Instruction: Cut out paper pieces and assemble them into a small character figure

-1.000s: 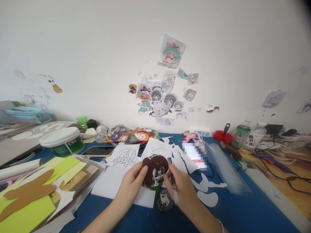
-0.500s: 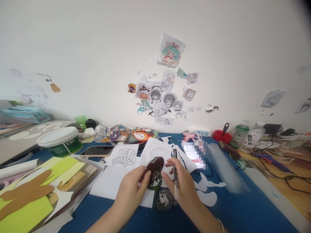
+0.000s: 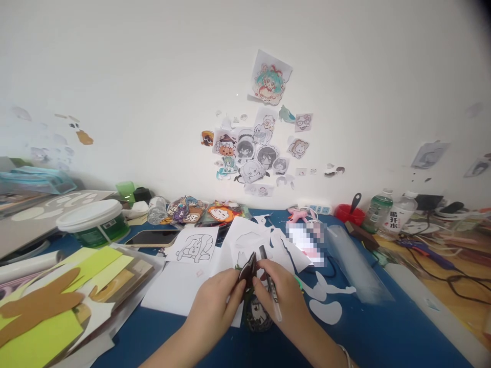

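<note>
A dark brown, flat figure cutout (image 3: 249, 270) is turned nearly edge-on between my hands. My left hand (image 3: 218, 297) is closed on its left side, thumb towards me. In my right hand (image 3: 287, 292) a black pen with a clear end (image 3: 273, 289) lies across the fingers, while the thumb and fingertips meet the cutout's right side. Below the fingers, on the blue mat (image 3: 215, 347), lies a grey-and-black figure piece (image 3: 258, 316), partly covered by my hands. White paper sheets (image 3: 172, 291) spread beneath and behind, one with a line drawing (image 3: 195, 246).
At left stand a white-lidded green tub (image 3: 94, 222) and a pile of coloured sheets (image 3: 46, 312). A phone (image 3: 153, 238) lies behind the paper. White cut shapes (image 3: 326, 311) and a clear plastic sleeve (image 3: 356, 266) lie at right, with a red bowl (image 3: 347, 214) and bottles (image 3: 379, 212) farther back.
The brown cutout has turned from showing its face to nearly edge-on. My right hand has moved left onto it, still carrying the pen.
</note>
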Available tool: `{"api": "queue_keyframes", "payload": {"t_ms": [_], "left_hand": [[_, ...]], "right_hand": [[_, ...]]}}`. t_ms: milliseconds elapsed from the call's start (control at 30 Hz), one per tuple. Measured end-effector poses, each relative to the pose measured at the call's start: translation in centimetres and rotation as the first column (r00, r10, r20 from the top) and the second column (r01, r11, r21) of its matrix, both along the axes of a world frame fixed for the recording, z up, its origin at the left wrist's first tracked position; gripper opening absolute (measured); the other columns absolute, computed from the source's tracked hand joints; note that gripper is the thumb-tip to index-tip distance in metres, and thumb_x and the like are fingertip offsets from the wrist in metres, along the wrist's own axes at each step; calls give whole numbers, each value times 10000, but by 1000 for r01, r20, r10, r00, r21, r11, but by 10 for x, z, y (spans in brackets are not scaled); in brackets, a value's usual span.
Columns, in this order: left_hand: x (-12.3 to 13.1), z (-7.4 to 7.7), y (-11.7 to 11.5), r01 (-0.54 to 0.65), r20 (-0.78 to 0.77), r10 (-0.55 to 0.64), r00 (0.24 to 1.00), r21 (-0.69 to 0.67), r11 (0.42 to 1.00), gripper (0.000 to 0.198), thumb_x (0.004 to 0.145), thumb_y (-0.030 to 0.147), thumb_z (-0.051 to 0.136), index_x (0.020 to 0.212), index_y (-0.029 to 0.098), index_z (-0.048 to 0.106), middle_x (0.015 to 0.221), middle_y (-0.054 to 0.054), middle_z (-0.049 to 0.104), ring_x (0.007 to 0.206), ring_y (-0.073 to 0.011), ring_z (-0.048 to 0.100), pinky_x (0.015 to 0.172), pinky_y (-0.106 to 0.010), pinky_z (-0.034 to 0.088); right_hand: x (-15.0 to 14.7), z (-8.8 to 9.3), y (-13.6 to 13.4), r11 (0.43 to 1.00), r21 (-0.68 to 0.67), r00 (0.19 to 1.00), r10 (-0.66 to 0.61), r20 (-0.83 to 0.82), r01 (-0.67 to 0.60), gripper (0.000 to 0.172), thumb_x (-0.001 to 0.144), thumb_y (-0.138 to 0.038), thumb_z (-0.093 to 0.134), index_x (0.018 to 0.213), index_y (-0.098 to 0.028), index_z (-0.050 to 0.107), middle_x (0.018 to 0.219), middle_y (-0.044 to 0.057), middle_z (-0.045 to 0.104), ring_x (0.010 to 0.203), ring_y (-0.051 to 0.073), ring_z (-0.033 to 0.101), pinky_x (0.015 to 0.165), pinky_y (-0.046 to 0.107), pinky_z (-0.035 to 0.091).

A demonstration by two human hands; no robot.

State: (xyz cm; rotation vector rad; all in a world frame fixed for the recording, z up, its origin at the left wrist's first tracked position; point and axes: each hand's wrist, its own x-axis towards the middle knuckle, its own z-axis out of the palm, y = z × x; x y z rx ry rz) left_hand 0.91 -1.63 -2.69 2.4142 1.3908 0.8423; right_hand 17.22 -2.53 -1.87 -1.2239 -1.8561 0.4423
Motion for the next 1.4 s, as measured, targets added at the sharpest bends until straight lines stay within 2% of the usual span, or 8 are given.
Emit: {"api": "queue_keyframes", "payload": {"t_ms": [300, 433, 667, 867, 1100, 1400], "left_hand": [[2, 0, 2, -37, 80, 51, 995, -162, 986, 325, 885, 401, 260, 622, 223, 329, 599, 4, 468, 574, -163, 463, 545, -265, 327], [1, 1, 2, -28, 120, 54, 991, -206, 978, 335, 880, 422, 263, 627, 222, 350, 611, 3, 477, 589, -167, 470, 558, -271, 328], [0, 0, 5, -37, 135, 68, 988, -222, 974, 332, 874, 428, 277, 625, 221, 352, 601, 12, 458, 581, -164, 450, 555, -271, 313], [-2, -4, 10, -65, 192, 115, 974, -250, 966, 347, 864, 455, 296, 608, 224, 336, 564, 29, 430, 555, -154, 435, 536, -260, 308], [-2, -2, 13, -54, 309, 127, 943, -234, 971, 333, 842, 428, 363, 592, 213, 414, 540, 21, 503, 535, -151, 473, 512, -247, 328], [-4, -2, 15, -38, 385, 144, 912, -270, 962, 342, 832, 436, 384, 592, 207, 466, 520, 14, 530, 520, -155, 500, 508, -248, 366]], "right_hand": [[1, -11, 5, 997, 55, 999, -47, 8, 46, 187, 781, -159, 457, 914, -174, 588, 824, 62, 629, 729, 192, 583, 624, 280, 453], [1, -12, 6, 997, 40, 998, -65, 12, 65, 197, 779, -158, 451, 916, -172, 592, 833, 68, 633, 741, 200, 589, 631, 288, 465], [0, -9, 7, 999, 22, 999, -46, -28, 46, 181, 807, -181, 426, 873, -168, 593, 814, 74, 638, 722, 192, 597, 611, 269, 466], [0, -10, 6, 997, 43, 998, -56, -15, 56, 142, 823, -197, 409, 816, -176, 549, 726, 43, 596, 646, 167, 563, 550, 240, 416], [0, -5, 4, 998, -23, 998, -63, -2, 63, 139, 839, -227, 380, 768, -180, 489, 661, 19, 536, 589, 151, 507, 511, 224, 356], [0, -8, 4, 997, -26, 997, -71, -12, 71, 166, 861, -269, 360, 771, -181, 469, 664, 21, 517, 591, 156, 501, 517, 231, 353]]}}
